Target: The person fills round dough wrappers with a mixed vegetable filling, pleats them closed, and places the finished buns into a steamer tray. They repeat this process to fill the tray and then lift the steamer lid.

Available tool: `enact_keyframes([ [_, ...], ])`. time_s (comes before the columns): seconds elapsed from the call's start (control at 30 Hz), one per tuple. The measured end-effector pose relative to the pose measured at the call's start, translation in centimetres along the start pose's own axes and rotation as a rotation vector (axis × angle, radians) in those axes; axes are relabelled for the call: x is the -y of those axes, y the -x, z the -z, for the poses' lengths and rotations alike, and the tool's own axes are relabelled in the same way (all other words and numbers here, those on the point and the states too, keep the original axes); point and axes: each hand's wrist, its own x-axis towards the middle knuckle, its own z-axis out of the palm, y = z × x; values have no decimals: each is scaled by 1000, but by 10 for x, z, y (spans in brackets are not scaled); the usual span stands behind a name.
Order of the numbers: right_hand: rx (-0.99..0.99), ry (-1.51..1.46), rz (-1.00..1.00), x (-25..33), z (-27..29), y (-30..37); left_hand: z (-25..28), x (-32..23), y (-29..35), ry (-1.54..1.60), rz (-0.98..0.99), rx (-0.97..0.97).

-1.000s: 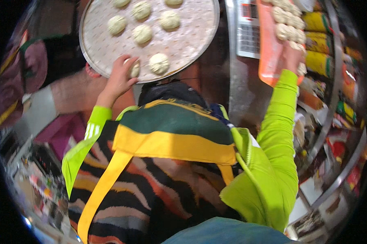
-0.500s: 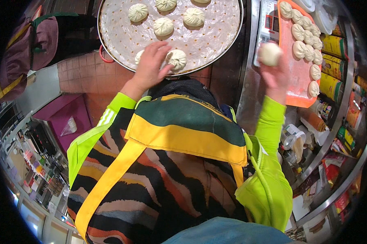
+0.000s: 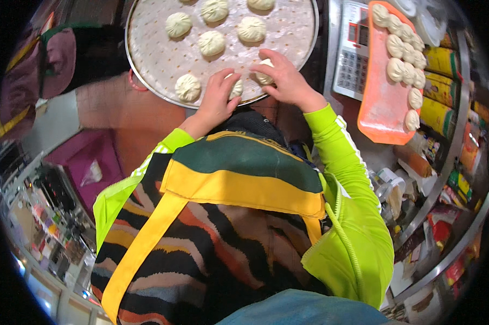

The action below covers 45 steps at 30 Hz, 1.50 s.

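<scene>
A round tray [image 3: 155, 59] lined with perforated paper holds several pleated buns, among them a bun [image 3: 188, 87] at the near left. My left hand [image 3: 216, 100] curls its fingers and thumb around the left side of another bun [image 3: 234, 86] at the tray's near edge, partly hiding it. Just right of that, my right hand [image 3: 289, 81] has a bun [image 3: 265, 71] between its thumb and fingers, low over the paper or resting on it. The two buns are close together with a small gap.
To the right, an orange tray [image 3: 384, 116] carries rows of smaller pleated dough pieces [image 3: 396, 69]. It overlaps a scale [image 3: 351, 67] with a keypad. Yellow packages [image 3: 437, 111] and jars stand on shelving beyond. At the left are a purple box [image 3: 90, 157] and hanging cloths.
My right hand has carried the bun left from beside the orange tray to the round tray. My left hand has shifted slightly right and down, uncovering the near-left bun.
</scene>
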Motion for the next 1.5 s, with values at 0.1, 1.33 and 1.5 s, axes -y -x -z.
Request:
enact_keyframes([
  [0.1, -286, -107, -79, 6, 45, 14, -8, -4, -7, -38, 33, 27],
  [1.33, -182, 141, -116, -68, 47, -41, 29, -24, -101, -55, 4, -213],
  [1.5, -305, 124, -189, -59, 67, -37, 27, -9, -118, -77, 2, -212],
])
